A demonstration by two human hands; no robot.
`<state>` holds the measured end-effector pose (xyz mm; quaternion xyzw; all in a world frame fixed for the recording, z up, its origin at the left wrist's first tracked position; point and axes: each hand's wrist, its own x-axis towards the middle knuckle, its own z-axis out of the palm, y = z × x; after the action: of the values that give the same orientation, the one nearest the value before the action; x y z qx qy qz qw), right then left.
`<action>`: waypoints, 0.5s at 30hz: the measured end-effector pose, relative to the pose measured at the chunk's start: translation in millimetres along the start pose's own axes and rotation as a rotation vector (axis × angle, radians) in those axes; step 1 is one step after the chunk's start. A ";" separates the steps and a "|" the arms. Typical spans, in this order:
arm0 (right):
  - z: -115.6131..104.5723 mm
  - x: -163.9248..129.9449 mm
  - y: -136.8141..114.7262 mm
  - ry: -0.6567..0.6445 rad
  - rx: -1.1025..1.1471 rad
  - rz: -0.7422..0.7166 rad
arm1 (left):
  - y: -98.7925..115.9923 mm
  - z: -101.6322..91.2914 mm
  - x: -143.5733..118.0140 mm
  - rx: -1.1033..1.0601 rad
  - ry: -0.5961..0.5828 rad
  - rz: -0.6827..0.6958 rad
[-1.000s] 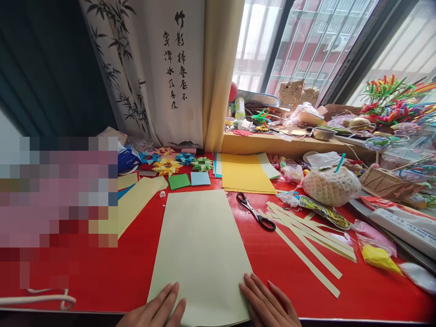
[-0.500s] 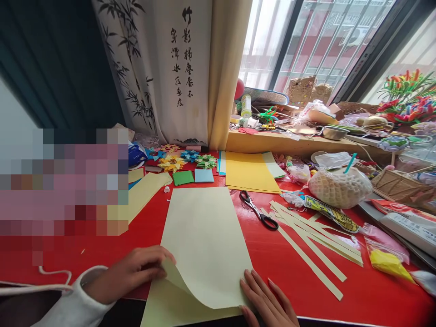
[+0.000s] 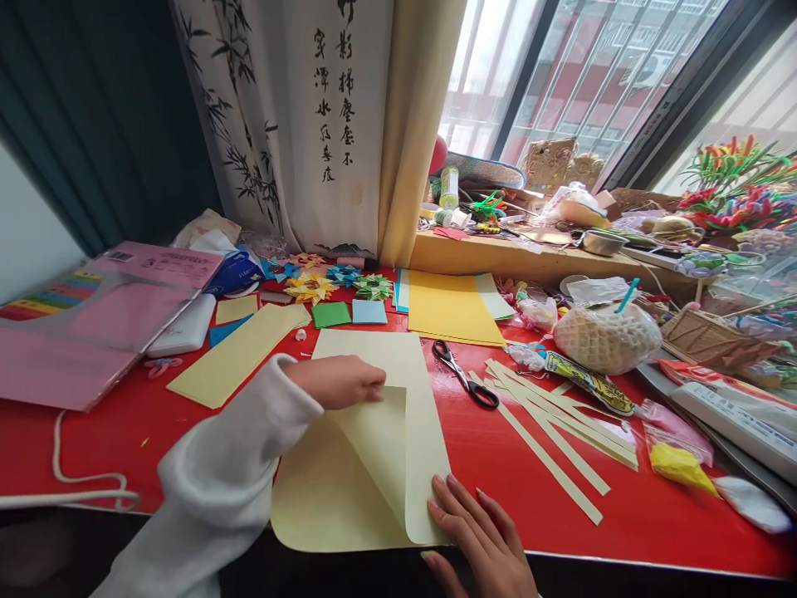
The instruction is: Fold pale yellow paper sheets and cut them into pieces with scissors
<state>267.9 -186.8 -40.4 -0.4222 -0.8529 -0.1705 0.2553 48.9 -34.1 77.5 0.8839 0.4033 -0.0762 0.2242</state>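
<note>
Large pale yellow sheet [image 3: 374,448] lying near the front edge of the red bench [image 3: 510,465], its left side lifted and curled over toward the right. Left hand [image 3: 339,380], in a white sleeve [image 3: 217,473], grip pinched on the raised corner of the sheet, carried well across the middle. Right hand [image 3: 479,540] flat, fingers spread and pressed on the lower right corner, pinning it to the bench. Judged step: folding the sheet in half lengthwise. Advised: keep the right hand firm to prevent sliding; bring the lifted edge square onto the right edge and match both corners before any crease; only then press from the middle of the fold outward. Risk judged: skewed edges and a slanted crease. Scissors [image 3: 466,384] and cut paper strips [image 3: 554,423] just to the right, apart from the sheet; 1 smaller yellow sheet [image 3: 233,357] to the left.
</note>
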 end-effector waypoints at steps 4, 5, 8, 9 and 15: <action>-3.1 8.8 -3.8 -0.030 0.057 -0.045 | -18.9 -5.7 19.7 -0.024 -0.209 0.039; -3.2 11.7 -5.1 -0.036 0.077 -0.048 | -24.3 -6.1 20.9 -0.027 -0.239 0.040; -2.3 19.7 -6.9 -0.048 0.149 -0.034 | -36.3 -10.1 11.3 -0.067 -0.307 0.066; -1.7 21.7 -6.9 -0.052 0.174 -0.021 | -38.4 -12.6 4.2 -0.090 -0.313 0.077; 0.4 28.5 -8.4 -0.032 0.228 0.058 | -36.2 -23.1 -34.3 -0.171 -0.243 0.117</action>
<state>246.4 -173.4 -24.8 -0.4174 -0.8582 -0.0581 0.2930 -1.9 -26.0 96.7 0.8678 0.3259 -0.1347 0.3500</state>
